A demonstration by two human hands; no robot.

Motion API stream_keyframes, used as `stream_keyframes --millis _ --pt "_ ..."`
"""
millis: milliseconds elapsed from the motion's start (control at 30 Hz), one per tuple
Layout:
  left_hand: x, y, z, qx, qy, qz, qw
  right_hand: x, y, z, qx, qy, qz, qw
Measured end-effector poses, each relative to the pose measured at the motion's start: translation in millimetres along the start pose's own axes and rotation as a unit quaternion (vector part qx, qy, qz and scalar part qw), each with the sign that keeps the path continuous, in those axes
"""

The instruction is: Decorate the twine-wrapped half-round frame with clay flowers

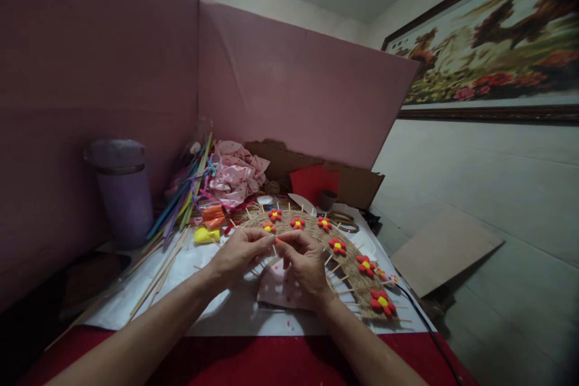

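Observation:
My left hand (241, 254) and my right hand (306, 262) meet fingertip to fingertip over the table, pinching a small orange-red piece of clay (277, 240) between them. Just beyond them lies a woven straw arc (350, 265) with thin wooden sticks poking out of it. Several red clay flowers with yellow centres (337, 246) sit along the arc. Under my right hand lies a white sheet speckled with red (280, 289).
A yellow clay packet (207, 234) and an orange one (213, 217) lie at left, beside colourful straws (185, 196), wooden skewers (156, 277) and a purple jar (124, 193). Pink crumpled cloth (235, 175), cardboard (357, 184) and red paper (314, 184) sit behind. A black cable (425, 325) runs off right.

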State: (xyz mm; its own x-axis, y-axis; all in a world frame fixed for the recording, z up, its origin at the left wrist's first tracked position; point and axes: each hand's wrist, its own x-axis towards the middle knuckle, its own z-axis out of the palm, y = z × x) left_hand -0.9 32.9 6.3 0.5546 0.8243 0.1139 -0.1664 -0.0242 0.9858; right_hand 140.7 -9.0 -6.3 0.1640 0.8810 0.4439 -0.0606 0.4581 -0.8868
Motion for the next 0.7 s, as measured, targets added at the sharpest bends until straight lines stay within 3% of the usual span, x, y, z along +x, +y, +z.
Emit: stream_keyframes --millis 133,300,533,700 --pt "-1.8 5.0 3.0 -0.026 -0.004 -0.015 1.000 -0.5 4.5 -3.1 -0.062 -0.006 -0.067 0.996" --pt "-2.6 10.1 4.4 -0.072 0.014 -0.042 0.996 -0.8 8.2 -4.0 -0.030 -0.006 -0.046 0.998" --pt "-3.0 5.8 1.3 -0.077 -0.038 -0.051 0.995 -0.6 2.9 -3.6 -0.085 0.000 -0.105 0.991" --pt "-3.3 8.5 3.0 -0.107 -0.020 -0.040 0.993 -1.9 4.7 -4.9 -0.080 0.014 -0.085 0.993"
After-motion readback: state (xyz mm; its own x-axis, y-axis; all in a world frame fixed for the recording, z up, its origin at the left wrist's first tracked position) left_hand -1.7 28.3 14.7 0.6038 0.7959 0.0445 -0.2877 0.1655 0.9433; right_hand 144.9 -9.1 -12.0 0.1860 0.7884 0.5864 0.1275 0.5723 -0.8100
